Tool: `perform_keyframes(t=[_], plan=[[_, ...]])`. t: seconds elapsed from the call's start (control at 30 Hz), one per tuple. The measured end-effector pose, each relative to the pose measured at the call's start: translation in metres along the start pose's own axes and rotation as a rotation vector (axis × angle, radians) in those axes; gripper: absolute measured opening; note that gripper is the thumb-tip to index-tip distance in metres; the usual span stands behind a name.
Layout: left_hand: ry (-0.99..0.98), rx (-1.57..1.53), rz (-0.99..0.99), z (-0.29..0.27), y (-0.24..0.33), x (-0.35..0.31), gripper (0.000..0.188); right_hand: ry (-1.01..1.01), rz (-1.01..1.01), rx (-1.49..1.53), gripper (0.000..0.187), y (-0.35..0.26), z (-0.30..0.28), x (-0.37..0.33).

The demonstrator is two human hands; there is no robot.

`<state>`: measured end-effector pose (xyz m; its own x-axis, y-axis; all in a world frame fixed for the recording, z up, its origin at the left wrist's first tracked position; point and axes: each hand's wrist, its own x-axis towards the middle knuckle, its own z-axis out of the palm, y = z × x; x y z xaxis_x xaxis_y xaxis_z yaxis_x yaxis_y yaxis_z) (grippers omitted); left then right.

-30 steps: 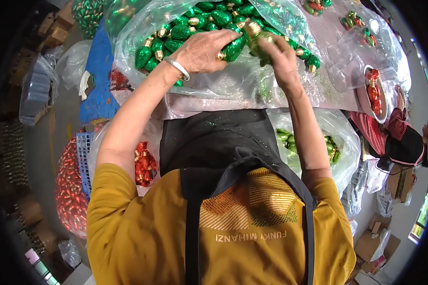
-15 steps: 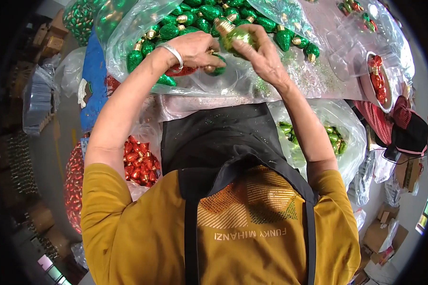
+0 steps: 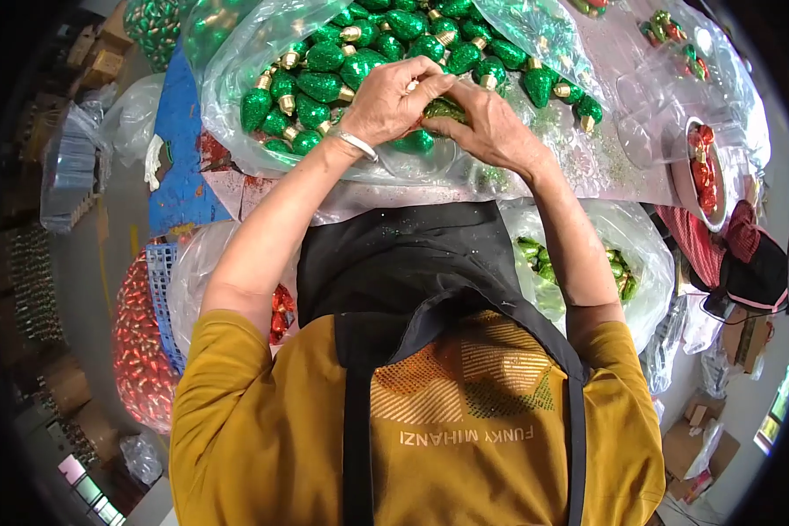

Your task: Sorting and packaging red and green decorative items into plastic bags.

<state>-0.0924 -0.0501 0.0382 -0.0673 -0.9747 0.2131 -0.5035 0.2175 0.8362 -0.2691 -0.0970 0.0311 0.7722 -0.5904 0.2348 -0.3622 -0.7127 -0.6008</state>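
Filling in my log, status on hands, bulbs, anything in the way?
Right hand around green bulb; left hand alongside, grip unclear. Glittery bulbs beyond. Hands partly hide held bulb.

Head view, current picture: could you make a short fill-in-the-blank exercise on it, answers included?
The glittery green bulb-shaped ornaments have ____-coloured caps.
A shiny silver-white bangle circles the person's ____ wrist.
The bare left hand and bare right hand are above a clear bag made of ____.
The pale, white-rimmed bowl holds shiny ____ ornaments.

Missing words: gold; left; plastic; red.
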Motion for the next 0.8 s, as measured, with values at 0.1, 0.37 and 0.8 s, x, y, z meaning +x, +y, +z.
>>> perform_keyframes(t=[0.1,0.37,0.8], plan=[[0.050,0.107,0.277,-0.013,0.001,-0.011,0.020,0.034,-0.171,-0.044,0.032,0.009,0.004,-0.006],[-0.081,0.604,0.360,-0.039,-0.030,-0.072,0.016,-0.160,-0.078,0.042,0.030,-0.004,-0.027,0.001],[0.062,0.283,0.344,-0.038,-0.045,-0.128,0.012,-1.091,0.010,-0.325,0.020,-0.061,0.030,0.089]])
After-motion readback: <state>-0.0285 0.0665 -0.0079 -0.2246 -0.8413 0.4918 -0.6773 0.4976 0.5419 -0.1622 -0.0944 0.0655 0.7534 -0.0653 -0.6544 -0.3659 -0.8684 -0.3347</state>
